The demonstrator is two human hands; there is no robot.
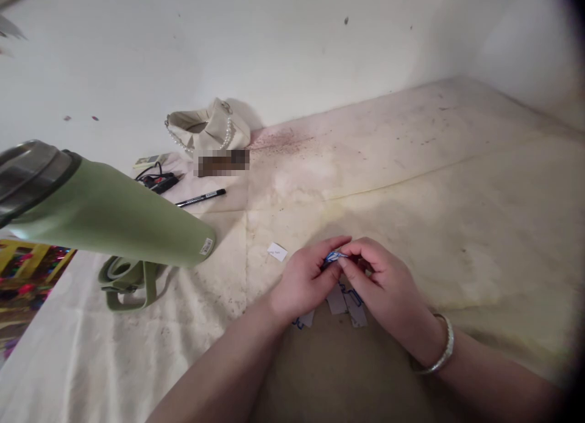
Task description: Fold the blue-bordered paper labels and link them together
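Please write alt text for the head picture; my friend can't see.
A left hand and right hand together hold a small blue-and-white item over a pale table. A green bottle is at left, a cream bag farther back.

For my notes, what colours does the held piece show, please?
The held piece shows blue and white in the head view.

Green bottle (metal at the top), black pen, cream handbag with pearly beads
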